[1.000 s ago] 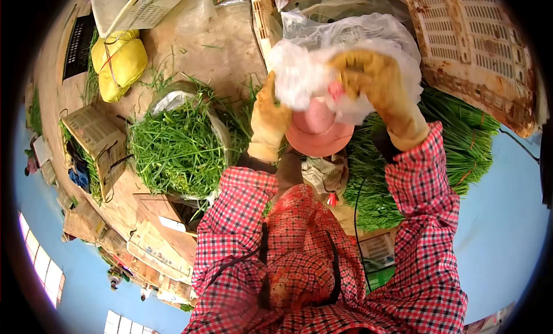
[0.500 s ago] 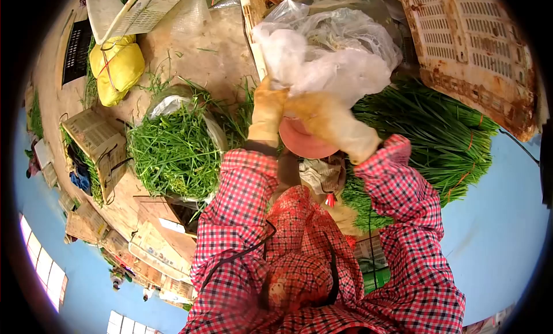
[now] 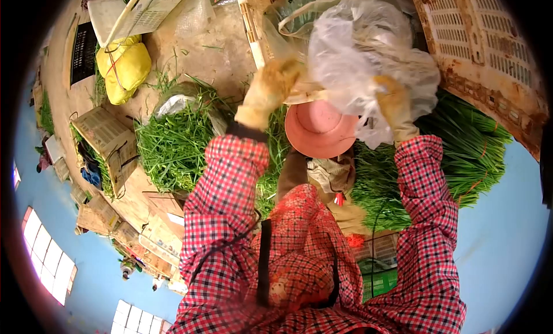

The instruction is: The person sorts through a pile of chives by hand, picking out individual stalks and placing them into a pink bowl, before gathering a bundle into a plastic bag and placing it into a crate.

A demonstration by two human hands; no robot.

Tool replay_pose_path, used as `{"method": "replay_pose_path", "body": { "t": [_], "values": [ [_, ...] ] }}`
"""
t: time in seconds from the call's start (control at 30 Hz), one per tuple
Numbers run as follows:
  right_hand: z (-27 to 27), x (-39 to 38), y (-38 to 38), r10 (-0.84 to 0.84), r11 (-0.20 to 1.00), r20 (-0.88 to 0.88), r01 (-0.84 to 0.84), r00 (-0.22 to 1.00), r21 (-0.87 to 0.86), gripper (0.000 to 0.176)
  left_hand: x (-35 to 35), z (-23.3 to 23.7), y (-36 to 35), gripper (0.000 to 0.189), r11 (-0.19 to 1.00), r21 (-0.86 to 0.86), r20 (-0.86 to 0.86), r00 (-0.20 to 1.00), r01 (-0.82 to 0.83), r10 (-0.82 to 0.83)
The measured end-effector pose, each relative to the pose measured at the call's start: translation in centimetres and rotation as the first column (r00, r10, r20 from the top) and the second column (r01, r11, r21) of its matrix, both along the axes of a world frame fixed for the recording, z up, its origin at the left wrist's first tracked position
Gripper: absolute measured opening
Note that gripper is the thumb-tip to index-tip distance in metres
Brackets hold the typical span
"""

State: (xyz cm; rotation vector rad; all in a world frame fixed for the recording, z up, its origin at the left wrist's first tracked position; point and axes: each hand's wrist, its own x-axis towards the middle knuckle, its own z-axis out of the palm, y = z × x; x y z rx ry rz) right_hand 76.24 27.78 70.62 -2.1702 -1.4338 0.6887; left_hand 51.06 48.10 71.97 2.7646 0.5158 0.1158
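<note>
My right hand (image 3: 394, 106), in a yellowish work glove, grips the edge of a clear plastic bag (image 3: 368, 52). The crumpled bag spreads over the top of a crate. Motion smears my left hand (image 3: 271, 89), gloved alike, beside that crate's pale edge (image 3: 253, 37); its fingers cannot be made out. Between and below both hands is a round pink bowl (image 3: 320, 141). Long green leafy bundles (image 3: 461, 144), tied with orange bands, lie right of my right hand.
Loose greens (image 3: 175, 144) fill a bag at the left. A yellow sack (image 3: 124, 69) and a white crate (image 3: 144, 17) are farther off on the floor. A rusty-stained crate (image 3: 481, 57) stands at upper right. Several people are in the distance.
My hands, close together at the bag before, are now apart. The right has moved right, pulling the bag with it, and the left has shifted slightly up. More of the pink bowl shows.
</note>
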Motion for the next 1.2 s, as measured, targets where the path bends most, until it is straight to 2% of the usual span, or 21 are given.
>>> {"method": "replay_pose_path", "body": {
  "t": [0.03, 0.07, 0.13, 0.23, 0.37, 0.4, 0.47, 0.5, 0.6, 0.63, 0.7, 0.73, 0.77, 0.8, 0.87, 0.9, 0.93, 0.97, 1.03, 1.13, 1.2],
  "values": [
    [0.0, 0.8, -0.4, -0.173, 0.984, 0.017, 0.172, 0.985, 0.048, 0.029, 1.2, -1.1, 0.4, 0.028, 0.801, -0.412, -0.042, 0.887, -0.434, 0.459],
    [0.1, 1.3, -0.8, -0.342, 0.936, 0.026, 0.338, 0.939, 0.093, 0.027, 1.5, -3.5, 1.4, 0.033, 0.845, -0.252, -0.04, 0.878, -0.471, 0.477],
    [0.3, 1.1, -1.4, -0.414, 0.906, 0.084, 0.401, 0.906, 0.135, 0.023, 3.6, -4.2, 2.5, 0.033, 0.875, -0.108, -0.085, 0.881, -0.472, 0.465],
    [0.1, 1.7, -2.1, -0.591, 0.795, -0.022, 0.587, 0.807, 0.153, 0.019, 6.8, -4.6, 1.2, 0.032, 0.808, -0.326, -0.448, 0.832, -0.492, 0.326],
    [-0.4, 2.7, -2.9, -0.698, 0.61, -0.324, 0.767, 0.639, 0.199, 0.016, 8.6, -7.4, -1.8, 0.031, 0.98, -0.196, -0.575, 0.813, -0.03, -0.09],
    [-0.6, 2.9, -3.3, -0.686, 0.565, -0.403, 0.792, 0.606, 0.23, 0.017, 8.6, -8.2, -1.9, 0.031, 0.974, -0.225, -0.565, 0.817, -0.015, -0.117],
    [-2.1, 3.7, -4.5, -0.657, 0.615, -0.357, 0.746, 0.663, 0.255, 0.017, 8.2, -8.8, -1.4, 0.031, 0.959, -0.282, -0.545, 0.821, 0.013, -0.171],
    [-2.2, 4.0, -4.8, -0.641, 0.639, -0.331, 0.721, 0.692, 0.269, 0.017, 7.3, -10.0, -1.2, 0.026, 0.98, -0.157, -0.379, 0.909, 0.125, -0.176],
    [-1.0, 3.3, -4.6, -0.58, 0.434, -0.739, 0.898, 0.343, 0.076, 0.014, 6.8, -9.9, -1.0, 0.02, 0.961, -0.102, -0.465, 0.842, 0.258, -0.275],
    [-0.9, 3.4, -5.1, -0.619, 0.544, -0.565, 0.817, 0.546, 0.193, 0.015, 6.9, -9.2, -1.3, 0.014, 0.954, 0.0, -0.529, 0.81, 0.299, -0.254],
    [-0.3, 3.7, -6.2, -0.557, 0.768, -0.106, 0.559, 0.824, 0.312, 0.017, 6.8, -8.7, -0.8, 0.015, 0.982, -0.136, -0.415, 0.893, 0.128, -0.174],
    [0.4, 3.7, -6.9, -0.574, 0.723, -0.254, 0.627, 0.779, 0.289, 0.02, 6.7, -8.4, -0.5, 0.016, 0.976, -0.213, -0.356, 0.926, 0.049, -0.124],
    [1.6, 3.6, -7.4, -0.577, 0.678, -0.395, 0.689, 0.715, 0.258, 0.025, 6.0, -8.2, -0.2, 0.024, 0.977, -0.202, 0.034, 0.998, 0.064, -0.059],
    [2.3, 3.6, -7.9, -0.574, 0.617, -0.529, 0.755, 0.625, 0.224, 0.027, 5.8, -7.5, -0.5, 0.037, 0.831, -0.541, 0.097, 0.972, -0.13, 0.215],
    [3.5, 4.0, -9.2, -0.527, 0.46, -0.756, 0.878, 0.388, 0.129, 0.029, 4.1, -4.9, 0.1, 0.051, 0.187, -0.982, 0.106, 0.848, 0.008, 0.52],
    [3.9, 4.3, -9.8, -0.477, 0.375, -0.843, 0.925, 0.248, 0.06, 0.029, 3.5, -6.1, 1.4, 0.045, 0.036, -0.98, 0.166, 0.7, 0.197, 0.695],
    [4.2, 4.3, -10.4, -0.408, 0.294, -0.907, 0.956, 0.105, -0.022, 0.03, 3.2, -7.4, 2.5, 0.039, -0.07, -0.912, 0.164, 0.514, 0.405, 0.842],
    [9.2, 3.5, -6.2, -0.448, 0.026, -0.861, 0.96, -0.24, -0.281, 0.034, 4.1, -5.9, 3.4, 0.046, 0.113, -0.908, 0.311, 0.471, 0.403, 0.826],
    [7.5, 3.4, -9.7, -0.474, 0.099, -0.879, 0.99, -0.044, -0.103, 0.036, 3.8, -5.1, 5.3, 0.052, 0.287, -0.958, 0.262, 0.496, 0.026, 0.828],
    [8.0, 1.8, -12.1, -0.564, 0.306, -0.804, 0.952, 0.191, 0.012, 0.036, 4.7, -2.4, 6.9, 0.06, 0.28, -0.951, 0.171, 0.539, -0.127, 0.825],
    [11.2, -0.8, -12.5, -0.521, 0.667, -0.699, 0.745, 0.491, 0.026, 0.028, 4.6, -0.1, 7.2, 0.062, 0.307, -0.925, 0.142, 0.547, -0.223, 0.825]
  ]
}}
